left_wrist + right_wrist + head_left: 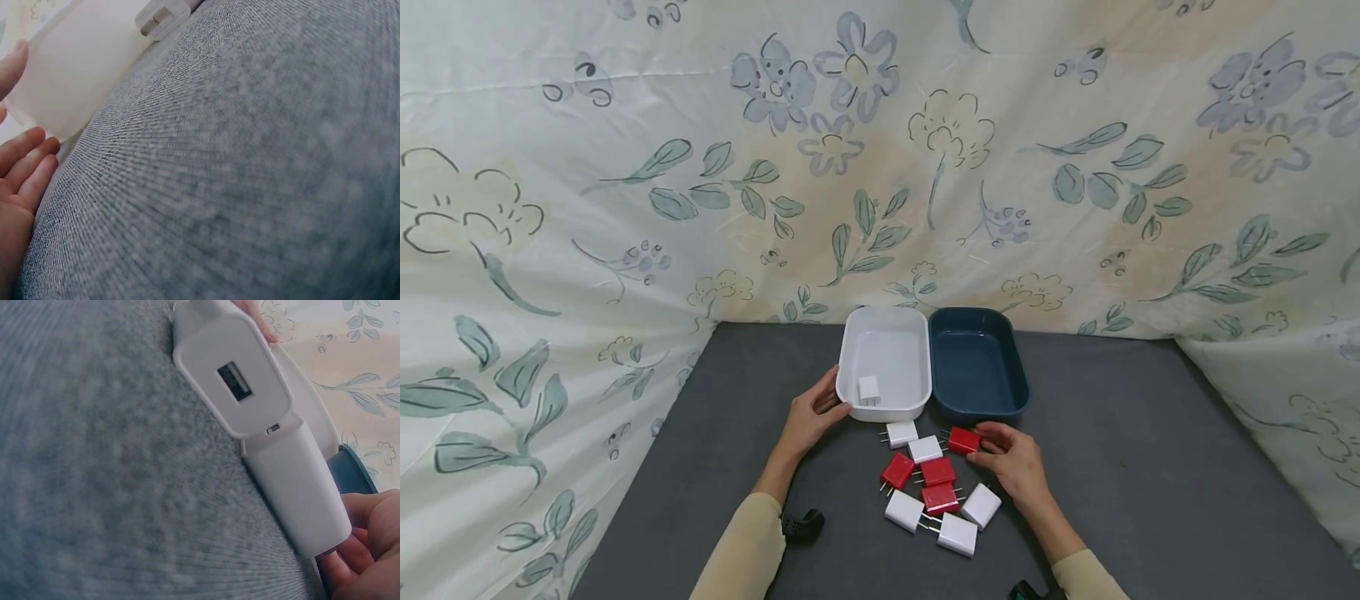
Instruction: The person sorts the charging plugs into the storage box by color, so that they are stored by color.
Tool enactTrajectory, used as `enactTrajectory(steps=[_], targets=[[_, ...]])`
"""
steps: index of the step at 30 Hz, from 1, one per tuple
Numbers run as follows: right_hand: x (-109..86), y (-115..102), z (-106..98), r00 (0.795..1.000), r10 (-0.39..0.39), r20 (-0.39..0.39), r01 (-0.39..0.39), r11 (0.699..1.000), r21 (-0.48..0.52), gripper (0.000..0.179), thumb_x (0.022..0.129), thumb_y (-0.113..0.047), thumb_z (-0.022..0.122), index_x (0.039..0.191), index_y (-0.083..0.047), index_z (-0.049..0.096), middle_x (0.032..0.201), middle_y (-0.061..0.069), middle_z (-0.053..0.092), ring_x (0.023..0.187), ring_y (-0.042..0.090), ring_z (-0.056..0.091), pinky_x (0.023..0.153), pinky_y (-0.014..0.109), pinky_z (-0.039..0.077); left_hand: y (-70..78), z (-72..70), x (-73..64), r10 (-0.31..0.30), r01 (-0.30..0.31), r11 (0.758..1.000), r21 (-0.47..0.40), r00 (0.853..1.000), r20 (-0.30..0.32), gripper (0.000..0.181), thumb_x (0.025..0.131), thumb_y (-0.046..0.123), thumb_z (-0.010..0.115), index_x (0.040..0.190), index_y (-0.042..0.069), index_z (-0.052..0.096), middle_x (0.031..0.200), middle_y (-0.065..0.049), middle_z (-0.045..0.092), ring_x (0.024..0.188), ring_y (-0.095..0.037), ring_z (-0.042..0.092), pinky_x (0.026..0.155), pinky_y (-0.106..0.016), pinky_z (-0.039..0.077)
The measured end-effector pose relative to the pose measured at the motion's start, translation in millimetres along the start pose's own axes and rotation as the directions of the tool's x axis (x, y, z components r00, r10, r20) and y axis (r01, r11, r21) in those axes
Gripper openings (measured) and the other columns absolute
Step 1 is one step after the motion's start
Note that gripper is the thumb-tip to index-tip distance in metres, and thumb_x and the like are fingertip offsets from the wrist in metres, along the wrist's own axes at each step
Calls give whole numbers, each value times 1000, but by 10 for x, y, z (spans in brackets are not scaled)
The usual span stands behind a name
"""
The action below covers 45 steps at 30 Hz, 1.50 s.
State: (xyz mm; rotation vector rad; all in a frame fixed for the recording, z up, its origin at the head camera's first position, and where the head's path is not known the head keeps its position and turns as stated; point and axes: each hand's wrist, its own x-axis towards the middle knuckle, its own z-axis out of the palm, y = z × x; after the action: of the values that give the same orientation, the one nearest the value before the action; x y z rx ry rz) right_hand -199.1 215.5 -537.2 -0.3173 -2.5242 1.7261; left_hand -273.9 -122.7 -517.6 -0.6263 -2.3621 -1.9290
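Observation:
In the head view my left hand [811, 417] touches the front left corner of a white tray [891, 412], fingers along its side and thumb toward the front. The left wrist view shows the fingers [28, 159] fairly straight against the tray wall [69, 75]. A white USB charger [868, 390] lies inside the tray. My right hand [1018, 462] pinches a red USB charger [962, 440] between thumb and forefinger, just in front of the dark blue tray [1021, 392]. In the right wrist view white chargers [300, 487] hide that red one.
Several loose chargers lie in front of the trays: red ones [937, 472] in the middle, white ones [957, 534] nearer me and by the white tray. The grey tabletop [1120, 467] spreads to both sides. A flowered cloth [880, 183] hangs behind the trays.

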Motion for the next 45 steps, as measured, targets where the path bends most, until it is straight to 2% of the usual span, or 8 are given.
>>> enactTrajectory(steps=[18, 28, 39, 45], targets=[[-62, -62, -38, 1000, -13, -19, 13, 999, 35, 52, 63, -6, 83, 111, -10, 65, 114, 11, 65, 101, 22, 63, 85, 26, 52, -13, 24, 6, 13, -13, 1000, 4, 1000, -3, 74, 81, 17, 71, 143, 5, 32, 137, -18, 47, 122, -32, 49, 98, -49, 42], [-107, -138, -42, 999, -41, -35, 43, 997, 67, 52, 62, 2, 82, 110, -8, 65, 112, 10, 65, 101, 19, 62, 83, 22, 53, 37, 26, -7, -25, 25, 1000, -9, 1000, -8, 74, 81, 17, 71, 143, 6, 32, 137, -20, 46, 122, -32, 49, 99, -52, 41], [-116, -168, -57, 998, -37, -45, 41, 997, 72, 50, 63, -1, 82, 110, -9, 65, 112, 10, 66, 100, 20, 64, 83, 23, 53, 6, 47, 2, -16, 17, 1000, 20, 1000, -22, 74, 81, 16, 71, 143, 6, 32, 136, -20, 47, 121, -33, 50, 97, -48, 43], [-121, -228, -37, 999, -41, -31, 43, 997, 60, 50, 65, -3, 81, 112, -10, 64, 114, 10, 65, 101, 21, 64, 84, 25, 53, 1, 26, 8, -33, 33, 999, 22, 999, -26, 74, 81, 19, 71, 143, 8, 33, 136, -18, 48, 122, -31, 50, 98, -46, 43]])
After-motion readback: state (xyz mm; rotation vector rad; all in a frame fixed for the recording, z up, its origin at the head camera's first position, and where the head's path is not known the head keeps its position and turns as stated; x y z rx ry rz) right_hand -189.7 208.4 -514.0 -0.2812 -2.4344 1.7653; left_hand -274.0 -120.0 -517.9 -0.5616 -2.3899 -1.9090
